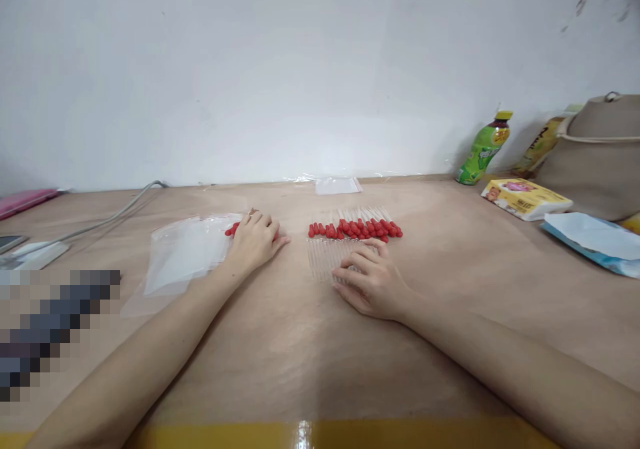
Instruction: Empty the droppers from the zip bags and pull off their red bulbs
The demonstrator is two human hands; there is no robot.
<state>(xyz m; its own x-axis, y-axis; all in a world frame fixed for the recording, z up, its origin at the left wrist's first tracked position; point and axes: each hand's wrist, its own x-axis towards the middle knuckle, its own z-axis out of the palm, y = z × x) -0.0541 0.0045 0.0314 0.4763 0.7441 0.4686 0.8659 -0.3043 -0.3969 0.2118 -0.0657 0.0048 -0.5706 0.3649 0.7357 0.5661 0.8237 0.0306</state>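
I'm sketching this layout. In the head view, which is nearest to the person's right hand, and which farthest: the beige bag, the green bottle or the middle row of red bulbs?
From the right hand:
1. Red bulbs: in the middle row, just beyond it.
2. Green bottle: ahead and to the right.
3. Beige bag: farther right, at the picture's edge.

Red-ended clear tubes point(357, 228), side by side in opposing rows
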